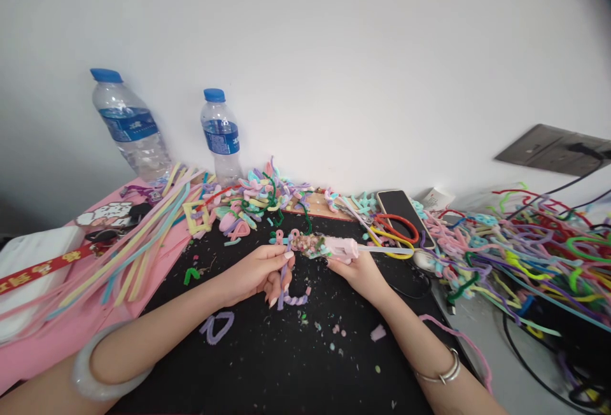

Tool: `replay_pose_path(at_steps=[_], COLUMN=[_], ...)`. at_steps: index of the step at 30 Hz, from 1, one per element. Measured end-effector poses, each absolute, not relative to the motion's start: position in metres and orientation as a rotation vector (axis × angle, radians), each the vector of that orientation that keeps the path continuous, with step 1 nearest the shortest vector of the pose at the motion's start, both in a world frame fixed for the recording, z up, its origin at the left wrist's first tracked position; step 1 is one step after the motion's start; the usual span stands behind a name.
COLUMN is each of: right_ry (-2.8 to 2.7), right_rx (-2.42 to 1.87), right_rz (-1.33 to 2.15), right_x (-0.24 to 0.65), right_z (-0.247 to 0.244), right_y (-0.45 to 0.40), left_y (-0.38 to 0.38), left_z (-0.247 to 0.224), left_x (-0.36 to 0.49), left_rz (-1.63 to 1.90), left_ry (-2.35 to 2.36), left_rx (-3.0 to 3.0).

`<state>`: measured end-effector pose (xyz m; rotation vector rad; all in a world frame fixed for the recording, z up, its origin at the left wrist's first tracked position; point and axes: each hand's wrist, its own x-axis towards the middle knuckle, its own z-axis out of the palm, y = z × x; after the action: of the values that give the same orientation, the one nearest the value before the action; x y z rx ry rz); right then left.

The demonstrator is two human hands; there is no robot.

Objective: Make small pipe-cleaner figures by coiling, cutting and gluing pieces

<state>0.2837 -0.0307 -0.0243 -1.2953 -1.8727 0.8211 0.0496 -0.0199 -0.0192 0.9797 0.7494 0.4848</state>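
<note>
My left hand [271, 270] pinches a purple pipe cleaner piece [282, 288] between thumb and fingers, with a twisted purple and pink pipe cleaner length [296, 300] hanging by it. In my right hand [359, 275] is a pale pink hot glue gun [341, 248], its front end crusted with coloured fuzz and pointing left at the pipe cleaner. Whether the tip touches it, I cannot tell. A translucent glue stick [386, 250] juts from the gun's back. Below my left wrist lies a bent purple pipe cleaner loop [219, 327] on the black mat [258, 364].
Two water bottles [222, 138] lean by the wall. Pipe cleaner pieces [252, 202] heap along the back; straight pipe cleaners [143, 237] lie left on pink material. A phone [403, 211] sits at back right, beside tangled pipe cleaners [534, 256] and black cables [539, 373].
</note>
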Motion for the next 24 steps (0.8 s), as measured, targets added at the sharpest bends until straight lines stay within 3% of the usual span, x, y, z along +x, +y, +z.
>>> replay_pose_path(at_steps=[24], right_ry=[-1.881], right_rx=[-1.303], right_rz=[0.878], right_x=[0.2855], right_z=[-0.0239], right_y=[-0.0298], left_y=[-0.0195], left_z=[-0.019], left_x=[0.0497], left_rz=[0.494], left_ry=[0.744], left_rx=[0.98])
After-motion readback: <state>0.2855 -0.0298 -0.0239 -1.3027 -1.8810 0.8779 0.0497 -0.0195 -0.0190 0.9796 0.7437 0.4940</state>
